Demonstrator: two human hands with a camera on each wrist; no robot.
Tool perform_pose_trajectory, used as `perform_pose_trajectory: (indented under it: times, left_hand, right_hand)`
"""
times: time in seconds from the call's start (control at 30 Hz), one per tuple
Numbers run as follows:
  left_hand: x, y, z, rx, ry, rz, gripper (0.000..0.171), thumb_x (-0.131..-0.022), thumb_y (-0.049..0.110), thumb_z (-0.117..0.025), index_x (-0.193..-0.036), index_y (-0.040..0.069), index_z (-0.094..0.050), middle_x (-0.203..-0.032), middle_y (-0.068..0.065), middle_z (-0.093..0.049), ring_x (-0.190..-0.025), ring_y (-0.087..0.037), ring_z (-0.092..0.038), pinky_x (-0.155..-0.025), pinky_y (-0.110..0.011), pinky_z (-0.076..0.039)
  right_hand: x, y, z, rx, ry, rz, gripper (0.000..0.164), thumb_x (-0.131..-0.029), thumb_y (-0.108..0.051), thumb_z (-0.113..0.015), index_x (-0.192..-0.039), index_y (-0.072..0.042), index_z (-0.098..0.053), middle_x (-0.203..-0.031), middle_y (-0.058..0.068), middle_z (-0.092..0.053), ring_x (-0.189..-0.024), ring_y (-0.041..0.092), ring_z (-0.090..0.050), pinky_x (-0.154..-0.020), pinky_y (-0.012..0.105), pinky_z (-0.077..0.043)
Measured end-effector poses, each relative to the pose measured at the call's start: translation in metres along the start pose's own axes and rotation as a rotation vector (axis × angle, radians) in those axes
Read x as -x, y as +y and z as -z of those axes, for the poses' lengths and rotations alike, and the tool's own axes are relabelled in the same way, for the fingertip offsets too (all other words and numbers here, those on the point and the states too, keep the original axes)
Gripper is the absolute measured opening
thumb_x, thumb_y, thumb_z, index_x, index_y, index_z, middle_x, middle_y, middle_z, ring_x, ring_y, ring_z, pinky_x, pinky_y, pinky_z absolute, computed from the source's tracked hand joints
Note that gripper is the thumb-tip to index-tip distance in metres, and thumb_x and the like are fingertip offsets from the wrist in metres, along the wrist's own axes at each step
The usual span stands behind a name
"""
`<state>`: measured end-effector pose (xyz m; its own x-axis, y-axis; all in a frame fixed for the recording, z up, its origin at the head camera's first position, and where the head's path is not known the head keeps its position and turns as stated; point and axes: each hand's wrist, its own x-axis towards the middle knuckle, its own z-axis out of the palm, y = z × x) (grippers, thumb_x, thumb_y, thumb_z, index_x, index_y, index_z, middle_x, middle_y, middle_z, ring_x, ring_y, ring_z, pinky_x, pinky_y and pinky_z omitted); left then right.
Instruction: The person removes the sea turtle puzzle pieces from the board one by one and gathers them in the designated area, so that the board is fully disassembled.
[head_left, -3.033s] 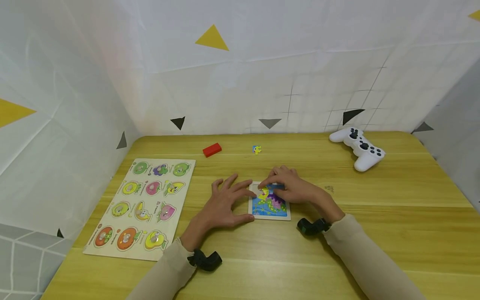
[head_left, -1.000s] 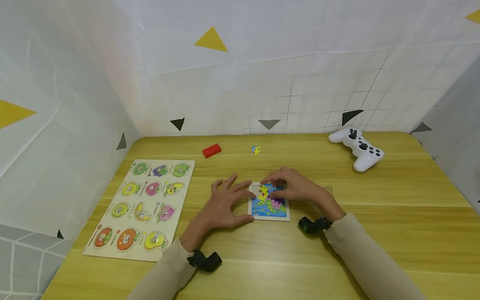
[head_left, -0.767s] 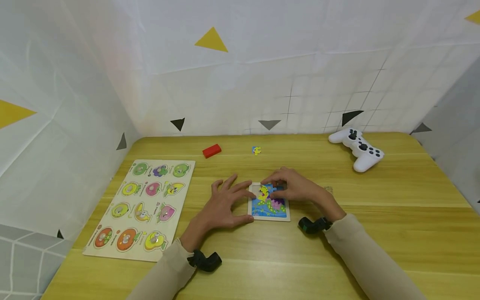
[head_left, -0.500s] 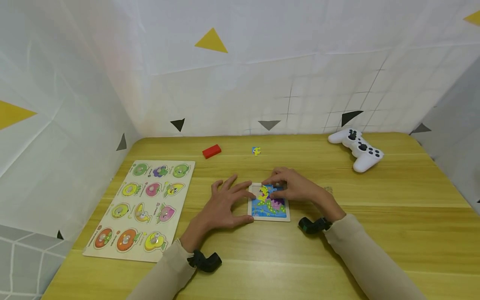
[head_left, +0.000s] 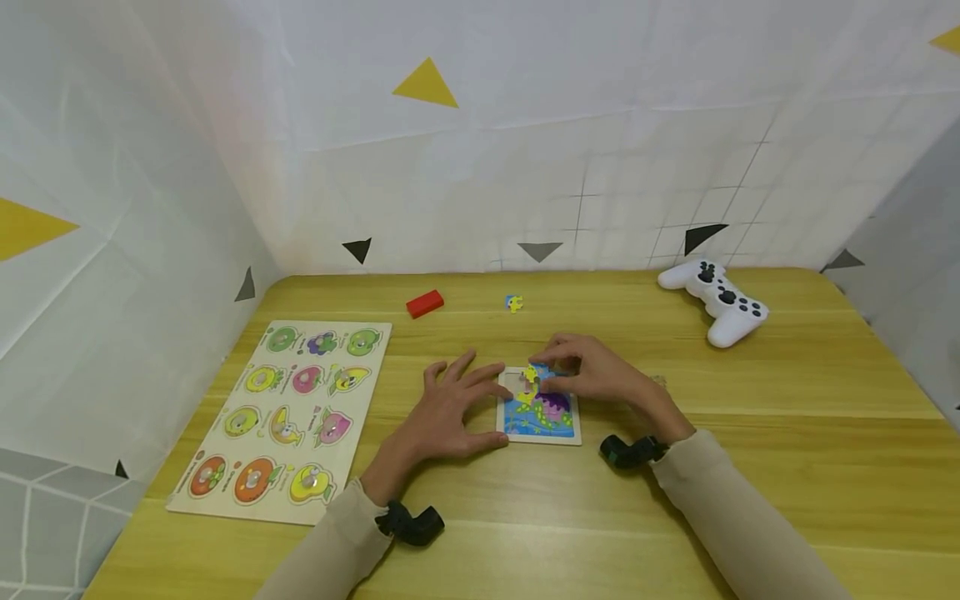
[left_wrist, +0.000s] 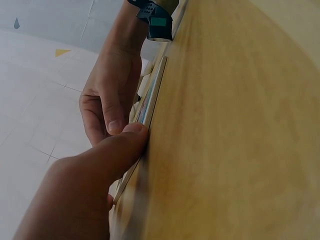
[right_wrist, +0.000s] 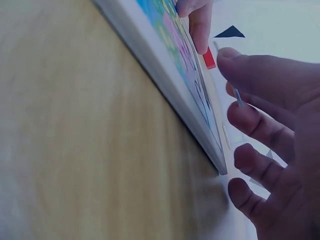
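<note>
Puzzle shows blue, yellow, green and purple.

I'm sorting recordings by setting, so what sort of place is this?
Probably a makeshift tabletop recording booth: pale patterned sheeting stands behind and on both sides of a wooden table, and both wrists wear black devices.

Soft, even light fills the head view, leaving a pale sheen on the near wooden tabletop and a faint shadow under the white game controller. The left wrist view looks dimmer and hazy. In the bluish right wrist view, the far fabric backdrop washes out; shadow edges the puzzle tray.
</note>
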<state>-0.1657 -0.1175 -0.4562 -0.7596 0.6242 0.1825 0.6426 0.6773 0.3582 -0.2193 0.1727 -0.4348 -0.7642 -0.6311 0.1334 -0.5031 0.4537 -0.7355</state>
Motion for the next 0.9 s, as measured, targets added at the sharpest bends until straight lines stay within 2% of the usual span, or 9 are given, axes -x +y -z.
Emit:
perform_pose_trajectory:
  times: [0.27, 0.4, 0.7, 0.9]
  left_hand:
    - [0.001, 0.0, -0.001, 0.01, 0.0, 0.008, 0.054, -0.084, 0.069, -0.061, -0.13, 0.041, -0.063, -0.163, 0.009, -0.041, -0.157, -0.038, -0.02, -0.114, -0.066, -0.016]
    - [0.001, 0.0, -0.001, 0.005, 0.004, 0.003, 0.054, -0.084, 0.069, -0.062, -0.13, 0.041, -0.062, -0.163, 0.009, -0.041, -0.157, -0.038, -0.02, -0.114, -0.066, -0.016]
    - [0.001, 0.0, 0.0, 0.014, 0.004, 0.002, 0.054, -0.084, 0.068, -0.063, -0.131, 0.041, -0.062, -0.163, 0.007, -0.041, -0.157, -0.038, -0.021, -0.114, -0.066, -0.015]
    - [0.001, 0.0, -0.001, 0.022, 0.005, -0.003, 0.054, -0.084, 0.067, -0.064, -0.131, 0.04, -0.063, -0.162, 0.007, -0.041, -0.157, -0.039, -0.021, -0.114, -0.066, -0.015]
  right_hand:
    - [0.001, 0.005, 0.004, 0.01, 0.092, -0.068, 0.04, -0.088, -0.023, -0.082, -0.126, -0.017, -0.074, -0.103, -0.002, -0.067, -0.086, 0.018, -0.051, -0.076, 0.029, -0.045]
    - [0.002, 0.007, 0.008, 0.03, 0.134, -0.072, 0.04, -0.087, -0.024, -0.082, -0.125, -0.018, -0.074, -0.102, -0.002, -0.068, -0.084, 0.018, -0.052, -0.075, 0.03, -0.046]
    - [-0.004, 0.017, 0.017, 0.044, 0.153, -0.121, 0.038, -0.087, -0.027, -0.082, -0.124, -0.021, -0.075, -0.099, -0.002, -0.067, -0.081, 0.019, -0.054, -0.073, 0.031, -0.048]
    - [-0.015, 0.034, 0.028, 0.099, 0.156, -0.096, 0.037, -0.088, -0.023, -0.081, -0.123, -0.016, -0.074, -0.101, 0.004, -0.068, -0.079, 0.018, -0.054, -0.071, 0.03, -0.047]
